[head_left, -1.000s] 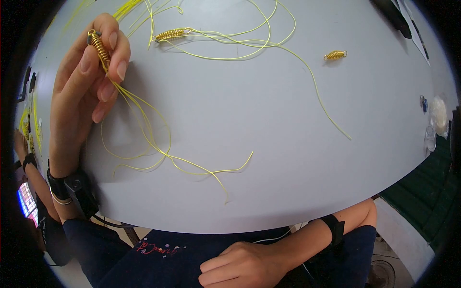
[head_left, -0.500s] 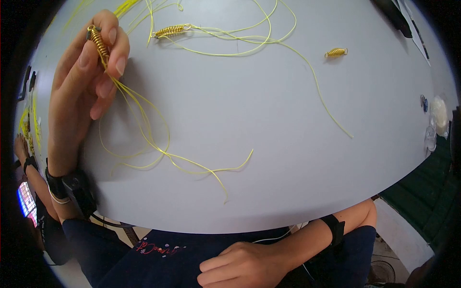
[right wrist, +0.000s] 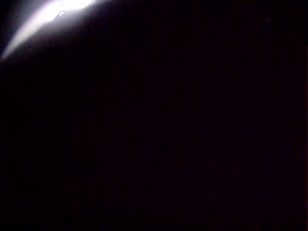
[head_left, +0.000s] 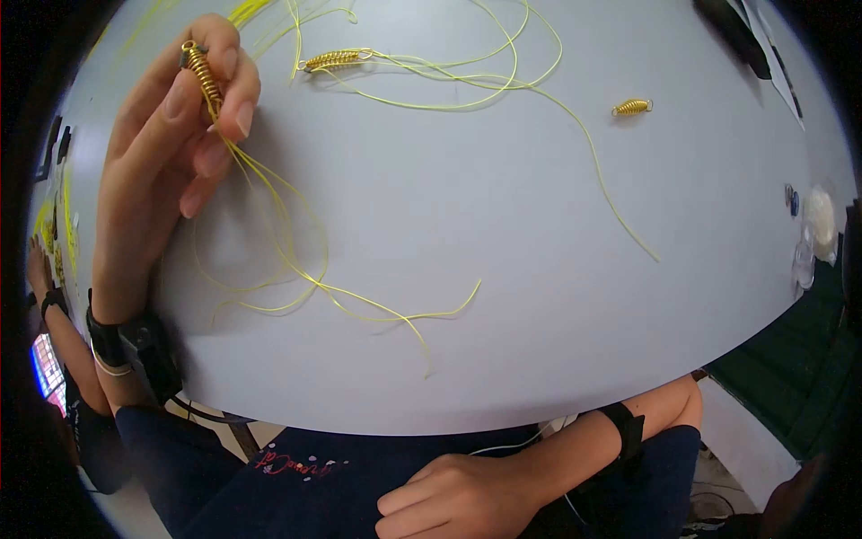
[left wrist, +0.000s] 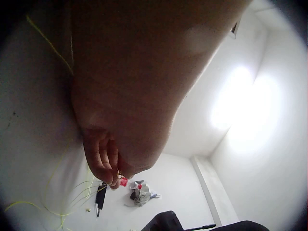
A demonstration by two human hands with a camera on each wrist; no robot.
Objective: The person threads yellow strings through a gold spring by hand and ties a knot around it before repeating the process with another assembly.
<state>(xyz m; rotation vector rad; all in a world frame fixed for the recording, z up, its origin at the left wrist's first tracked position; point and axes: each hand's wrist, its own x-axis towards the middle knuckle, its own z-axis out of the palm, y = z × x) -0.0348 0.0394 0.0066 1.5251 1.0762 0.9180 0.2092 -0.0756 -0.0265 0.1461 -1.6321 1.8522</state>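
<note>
In the head view my left hand [head_left: 148, 189] is raised at the left, pinching a gold coil spring [head_left: 203, 76] between thumb and fingers. From the spring's lower end thin yellow lines [head_left: 319, 284] trail onto the table, crossing each other in loose loops. My right hand [head_left: 458, 494] rests on my lap below the table edge, fingers loosely bent, holding nothing. The left wrist view shows mostly the underside of the left hand [left wrist: 125, 110], with the spring largely hidden by the fingers. Nearly all of the right wrist view is dark.
Another gold spring [head_left: 337, 59] with yellow line tied to it lies at the back of the grey table [head_left: 503, 216]. A third, smaller spring [head_left: 633, 107] sits to the right. Toward the back right lies a black-handled tool [head_left: 732, 31]. Another person's hand [head_left: 38, 269] shows at far left.
The head view has shifted slightly, so things on the table appear a little farther right. My left hand keeps its pinch on the spring; my right hand stays on the lap.
</note>
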